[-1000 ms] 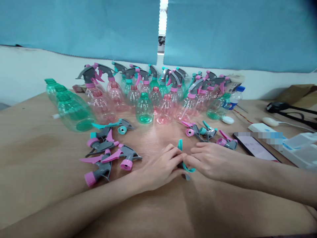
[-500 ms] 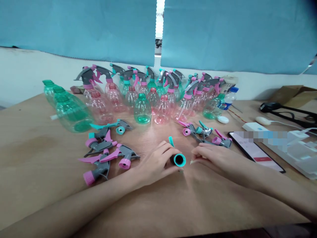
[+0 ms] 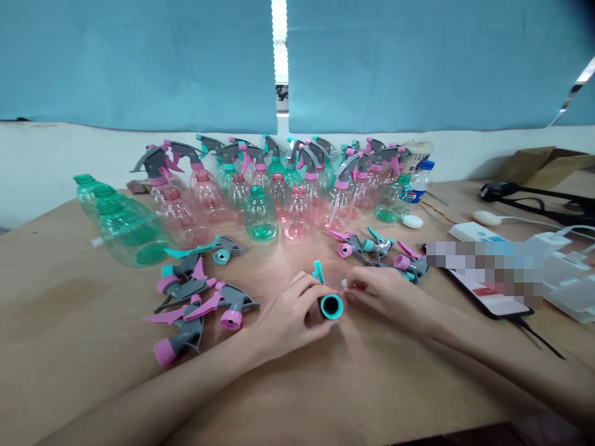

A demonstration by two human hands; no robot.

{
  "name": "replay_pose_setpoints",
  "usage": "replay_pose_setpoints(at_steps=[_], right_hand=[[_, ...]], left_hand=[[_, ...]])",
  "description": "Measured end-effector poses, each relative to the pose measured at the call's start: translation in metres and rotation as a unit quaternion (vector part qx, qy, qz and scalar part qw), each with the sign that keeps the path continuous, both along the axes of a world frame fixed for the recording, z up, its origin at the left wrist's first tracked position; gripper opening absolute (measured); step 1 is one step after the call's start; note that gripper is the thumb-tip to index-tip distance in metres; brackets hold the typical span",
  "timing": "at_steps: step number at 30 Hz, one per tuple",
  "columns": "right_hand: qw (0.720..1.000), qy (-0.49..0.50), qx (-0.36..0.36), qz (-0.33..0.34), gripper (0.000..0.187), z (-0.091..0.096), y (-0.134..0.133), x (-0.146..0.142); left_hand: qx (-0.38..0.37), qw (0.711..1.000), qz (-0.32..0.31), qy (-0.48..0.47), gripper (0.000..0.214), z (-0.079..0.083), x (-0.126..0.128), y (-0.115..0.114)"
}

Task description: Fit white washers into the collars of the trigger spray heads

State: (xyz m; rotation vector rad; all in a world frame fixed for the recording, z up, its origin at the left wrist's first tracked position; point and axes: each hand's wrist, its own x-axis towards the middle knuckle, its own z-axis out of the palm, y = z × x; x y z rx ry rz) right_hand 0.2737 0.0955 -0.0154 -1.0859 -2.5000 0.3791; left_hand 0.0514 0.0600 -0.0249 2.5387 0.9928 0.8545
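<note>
Teal trigger sprayer head (image 3: pixel 331 306) sits in L hand (image 3: pixel 290 313), fingers wrapped round its body, low over the wooden table (image 3: pixel 69 322) at centre front; grip closed on it. Long axis runs roughly toward the camera: the round screw collar faces the viewer w/ its dark bore showing, and the teal lever sticks up behind. R hand (image 3: pixel 385 296) is just beside it on the right, fingers curled, tips close to the collar rim, apparently not touching; can't tell whether it pinches anything small. So the collar lies left of the R fingertips w/ nothing btwn. Left of the hands: loose pink-grey sprayer heads (image 3: pixel 199 303) in a heap, one teal-grey head (image 3: pixel 223 251) further back. Right: more loose heads (image 3: pixel 372 248) just behind R hand, then a phone (image 3: pixel 483 297). Beyond: open green bottle (image 3: pixel 261 214) and open pink bottle (image 3: pixel 297 214), both upright; tipped green bottles (image 3: pixel 125 223) at left; capped spray bottles (image 3: pixel 279 167) in rows behind; blue curtains (image 3: pixel 139 62) at back.
</note>
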Motion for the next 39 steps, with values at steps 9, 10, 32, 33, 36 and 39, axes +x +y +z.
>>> replay_pose_setpoints(at_steps=[9,10,32,33,36,39], right_hand=[[0.975,0.2,-0.092,-0.009,0.013,0.027,0.014,-0.015],[0.968,0.217,-0.124,-0.003,0.015,0.027,0.013,-0.017],[0.956,0.227,-0.177,-0.051,0.017,-0.016,-0.024,-0.039],[0.955,0.236,-0.168,-0.064,0.019,-0.017,-0.024,-0.04],[0.947,0.276,-0.144,-0.084,0.02,-0.015,-0.021,-0.037],[0.951,0.291,-0.066,-0.076,0.013,-0.005,-0.017,-0.03]], left_hand=[[0.01,1.0,0.015,-0.004,0.026,-0.004,-0.001,0.001],[0.009,1.0,0.025,-0.004,0.027,-0.005,-0.002,0.001],[0.003,0.998,0.022,-0.063,0.036,-0.007,-0.002,0.004],[0.002,0.998,0.019,-0.06,0.036,-0.007,-0.002,0.004],[-0.001,0.999,0.021,-0.045,0.033,-0.006,-0.002,0.004],[-0.005,0.999,0.026,-0.039,0.036,-0.005,-0.002,0.003]])
